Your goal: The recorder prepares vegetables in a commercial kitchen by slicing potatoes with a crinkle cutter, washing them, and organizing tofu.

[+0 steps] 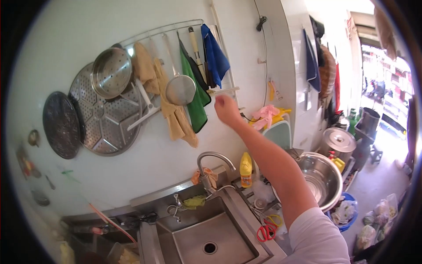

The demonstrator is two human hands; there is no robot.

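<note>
My right hand (227,110) is raised in front of the tiled wall, its fingers curled into a fist. Nothing can be seen sticking out of it. Just above the fist is a pale bar (227,90) on the wall; whether they touch, I cannot tell. To the left of the hand hang a green cloth (195,109) with a dark edge and a fine-mesh strainer (180,89). A blue cloth (216,56) hangs higher up, beside a knife sharpening steel or similar tool with a cream handle (194,41). My left hand is out of view.
Below are a steel sink (211,231), a curved faucet (216,155) and red-handled scissors (266,231). A yellow bottle (246,170) stands behind my forearm, near a large steel basin (318,180). Tan gloves (176,122) and a perforated steamer plate (108,128) hang left.
</note>
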